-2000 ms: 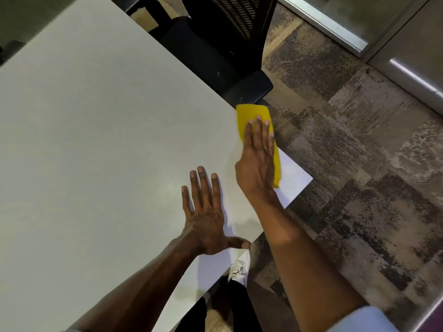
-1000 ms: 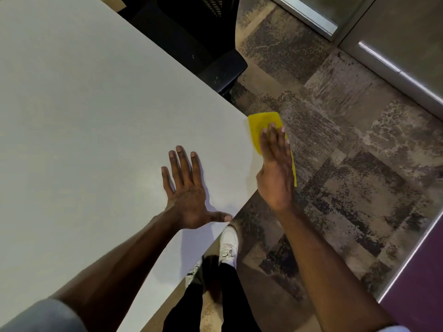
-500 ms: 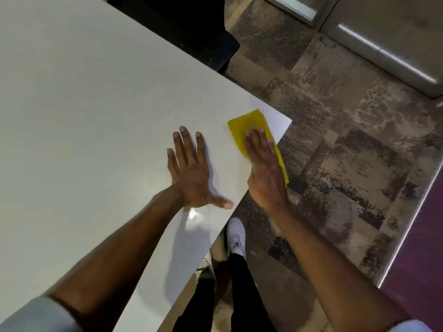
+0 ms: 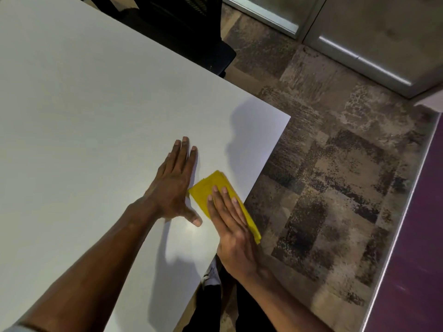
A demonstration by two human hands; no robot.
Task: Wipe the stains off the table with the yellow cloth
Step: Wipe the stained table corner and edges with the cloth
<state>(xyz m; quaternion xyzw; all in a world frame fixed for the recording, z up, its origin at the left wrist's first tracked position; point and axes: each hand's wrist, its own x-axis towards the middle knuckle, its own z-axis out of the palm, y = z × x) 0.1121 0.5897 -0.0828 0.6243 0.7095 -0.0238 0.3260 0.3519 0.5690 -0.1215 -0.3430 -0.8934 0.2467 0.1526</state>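
The right hand (image 4: 233, 232) is pressing flat, fingers extended, on the folded yellow cloth (image 4: 217, 188) near the white table's (image 4: 96, 116) edge; the left hand (image 4: 173, 185) is lying open-palmed beside it

no readable text, labels, brands or numbers anywhere; table (image 4: 96, 116), yellow cloth (image 4: 211, 188) and carpet (image 4: 335, 188) all plain, unmarked
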